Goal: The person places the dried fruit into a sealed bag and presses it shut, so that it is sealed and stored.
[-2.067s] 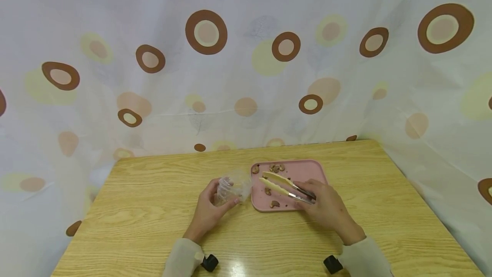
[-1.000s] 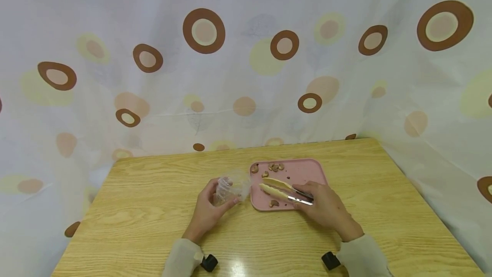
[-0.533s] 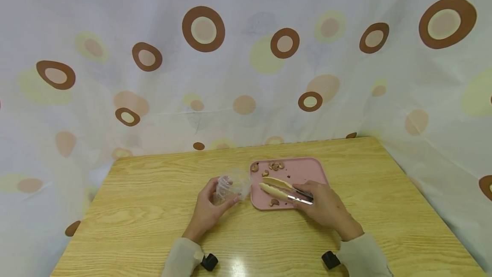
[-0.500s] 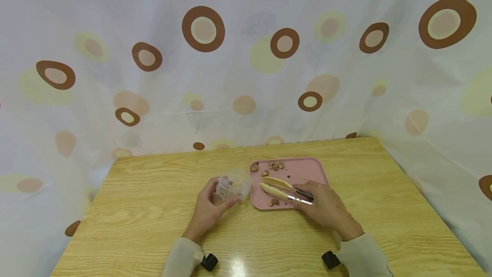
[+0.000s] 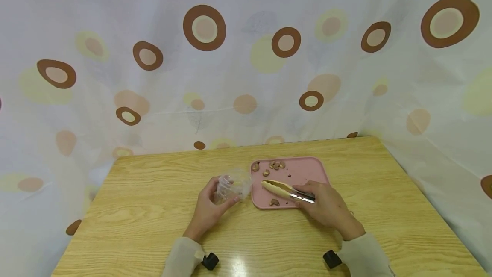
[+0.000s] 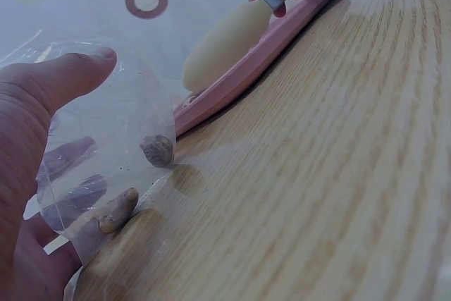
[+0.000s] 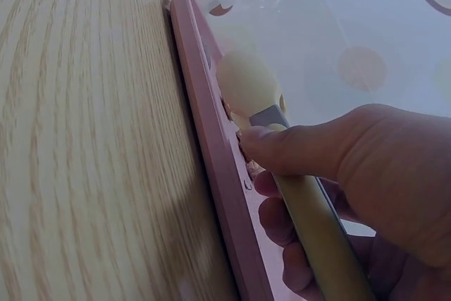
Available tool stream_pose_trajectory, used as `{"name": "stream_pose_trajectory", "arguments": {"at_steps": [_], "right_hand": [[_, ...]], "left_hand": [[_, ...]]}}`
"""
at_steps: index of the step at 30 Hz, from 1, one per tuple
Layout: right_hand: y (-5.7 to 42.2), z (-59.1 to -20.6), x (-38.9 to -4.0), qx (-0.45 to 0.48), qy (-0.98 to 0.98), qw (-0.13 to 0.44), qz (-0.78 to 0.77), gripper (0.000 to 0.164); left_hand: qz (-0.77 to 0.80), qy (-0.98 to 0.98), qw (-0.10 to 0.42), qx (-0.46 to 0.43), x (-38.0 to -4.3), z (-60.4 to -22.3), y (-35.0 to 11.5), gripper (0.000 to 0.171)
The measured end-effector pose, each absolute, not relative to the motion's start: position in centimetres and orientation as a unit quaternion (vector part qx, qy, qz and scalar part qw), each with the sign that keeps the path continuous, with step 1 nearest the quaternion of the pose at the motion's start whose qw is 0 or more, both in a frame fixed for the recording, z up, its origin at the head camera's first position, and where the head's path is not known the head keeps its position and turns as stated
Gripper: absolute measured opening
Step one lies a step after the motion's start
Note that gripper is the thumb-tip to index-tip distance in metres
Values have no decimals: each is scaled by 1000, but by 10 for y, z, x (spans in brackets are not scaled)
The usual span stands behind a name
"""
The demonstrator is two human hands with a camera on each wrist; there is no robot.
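Note:
My left hand (image 5: pixel 209 210) holds a clear plastic container (image 5: pixel 234 185) on its side beside the tray, its wide end towards the tray. Whether it is a cup or a bag I cannot tell. Two cashew nuts (image 6: pixel 156 151) show through it in the left wrist view. My right hand (image 5: pixel 324 204) grips food tongs (image 5: pixel 278 188) with cream tips and metal handles, thumb on one arm. The tips are close together over the left part of the pink tray (image 5: pixel 307 168); what lies between them is hidden. Several cashews lie on the tray, one (image 5: pixel 274 202) near its front edge.
A cluster of cashews (image 5: pixel 276 165) lies at the tray's back left, with dark crumbs around. The wooden table (image 5: pixel 153 208) meets a patterned curtain (image 5: pixel 230 76) behind and on both sides. A tiny pale thing (image 5: pixel 351 213) shows by the right wrist.
The tongs have dropped a little towards the tray and their arms have come closer together, covering a cashew seen between them earlier. The left hand and container have hardly moved.

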State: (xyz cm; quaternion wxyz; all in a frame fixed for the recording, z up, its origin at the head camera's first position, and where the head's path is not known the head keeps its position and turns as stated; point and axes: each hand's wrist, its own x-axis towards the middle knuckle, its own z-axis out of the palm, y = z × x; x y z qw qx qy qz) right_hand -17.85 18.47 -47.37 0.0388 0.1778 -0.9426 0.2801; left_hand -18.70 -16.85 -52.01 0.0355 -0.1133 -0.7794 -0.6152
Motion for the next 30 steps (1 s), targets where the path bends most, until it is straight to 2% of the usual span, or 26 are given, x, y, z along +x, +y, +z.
{"name": "stream_pose_trajectory", "arguments": {"at_steps": [14,30], "right_hand": [[185,-469,-179,177,-941,47,286,40],[187,-464,-180,165,-938,46,301,46]], "left_hand": [[-619,-777,31,-107,-187,-519,-169,61],[-617,-778,40,-113,-187,-521,-168,61]]}}
